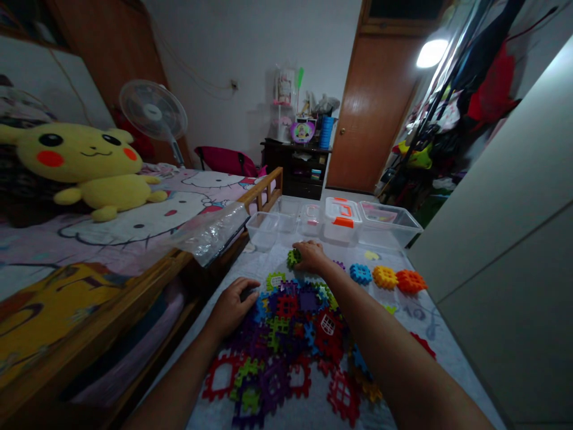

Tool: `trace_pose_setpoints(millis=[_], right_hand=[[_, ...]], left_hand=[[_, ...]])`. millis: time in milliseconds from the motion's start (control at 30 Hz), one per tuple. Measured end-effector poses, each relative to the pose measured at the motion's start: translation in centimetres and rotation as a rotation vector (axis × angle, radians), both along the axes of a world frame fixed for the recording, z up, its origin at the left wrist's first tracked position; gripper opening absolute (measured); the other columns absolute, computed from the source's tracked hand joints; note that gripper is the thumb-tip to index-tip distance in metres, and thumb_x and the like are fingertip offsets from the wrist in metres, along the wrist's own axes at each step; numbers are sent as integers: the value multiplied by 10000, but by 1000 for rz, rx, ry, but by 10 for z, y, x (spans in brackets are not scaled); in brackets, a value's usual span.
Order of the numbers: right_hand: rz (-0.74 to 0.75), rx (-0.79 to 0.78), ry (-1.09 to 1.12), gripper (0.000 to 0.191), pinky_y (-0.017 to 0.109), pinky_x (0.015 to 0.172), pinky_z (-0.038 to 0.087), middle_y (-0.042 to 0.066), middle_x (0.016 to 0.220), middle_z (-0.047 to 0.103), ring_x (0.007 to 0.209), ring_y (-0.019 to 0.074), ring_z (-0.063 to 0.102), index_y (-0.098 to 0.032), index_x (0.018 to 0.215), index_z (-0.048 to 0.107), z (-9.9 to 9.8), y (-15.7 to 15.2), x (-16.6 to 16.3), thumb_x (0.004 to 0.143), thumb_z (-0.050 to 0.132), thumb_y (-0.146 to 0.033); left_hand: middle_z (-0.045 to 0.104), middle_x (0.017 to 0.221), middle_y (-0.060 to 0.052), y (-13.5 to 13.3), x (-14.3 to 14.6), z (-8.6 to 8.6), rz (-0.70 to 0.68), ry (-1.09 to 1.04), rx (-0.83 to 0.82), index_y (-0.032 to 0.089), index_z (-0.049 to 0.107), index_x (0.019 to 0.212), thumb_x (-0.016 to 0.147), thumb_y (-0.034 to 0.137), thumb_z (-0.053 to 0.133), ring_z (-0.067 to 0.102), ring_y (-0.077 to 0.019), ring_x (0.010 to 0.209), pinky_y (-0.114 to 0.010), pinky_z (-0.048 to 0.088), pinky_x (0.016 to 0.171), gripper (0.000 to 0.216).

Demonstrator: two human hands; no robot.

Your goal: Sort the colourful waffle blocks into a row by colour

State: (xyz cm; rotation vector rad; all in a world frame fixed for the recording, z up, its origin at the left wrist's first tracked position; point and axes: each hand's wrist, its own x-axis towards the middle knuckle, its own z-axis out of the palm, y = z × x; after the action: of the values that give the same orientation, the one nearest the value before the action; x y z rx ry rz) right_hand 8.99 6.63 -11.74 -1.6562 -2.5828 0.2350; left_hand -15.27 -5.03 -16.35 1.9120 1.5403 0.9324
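My right hand (310, 257) reaches to the far side of the pile, its fingers closed on a green toothed building block (293, 258). The fingers partly hide that block. At the pile's left edge lies my left hand (235, 303), fingers apart and holding nothing I can see. Between my arms spreads a heap of flat interlocking plastic pieces, among them a red window piece (327, 324), a purple piece (308, 300) and a light green piece (276, 280). To the right of my right hand stand a blue block (360, 274), a yellow block (385, 277) and an orange block (412, 281) in a row.
Along the table's far end are clear plastic bins (389, 224) and a lidded box with orange latches (342, 220). A wooden bed rail (179, 266) with plastic wrap (215, 233) borders the left. A pale cabinet (505, 239) stands close on the right.
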Motion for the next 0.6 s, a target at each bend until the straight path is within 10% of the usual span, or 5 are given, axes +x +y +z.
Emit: trace_pose_setpoints(millis=[333,600], right_hand=[[-36,63,175,754,481,1049,353,145,1445,491,1313,321,438,-201,1430,418,22,-26,14,766,715,-396],[-151,157,409,384,455,991,467,97,1245,635,1154,262,592,-240,1210,596,43,-113,139,844,619,-354]], left_hand=[[676,1025,-65,-1,2,2,-4,-10,-2,200,683,986,830,414,561,636,-248,1010,-381,482,931,292],[676,1061,-77,1,-2,-2,-21,-12,-18,199,683,1008,847,485,538,636,-256,1034,-387,481,956,360]])
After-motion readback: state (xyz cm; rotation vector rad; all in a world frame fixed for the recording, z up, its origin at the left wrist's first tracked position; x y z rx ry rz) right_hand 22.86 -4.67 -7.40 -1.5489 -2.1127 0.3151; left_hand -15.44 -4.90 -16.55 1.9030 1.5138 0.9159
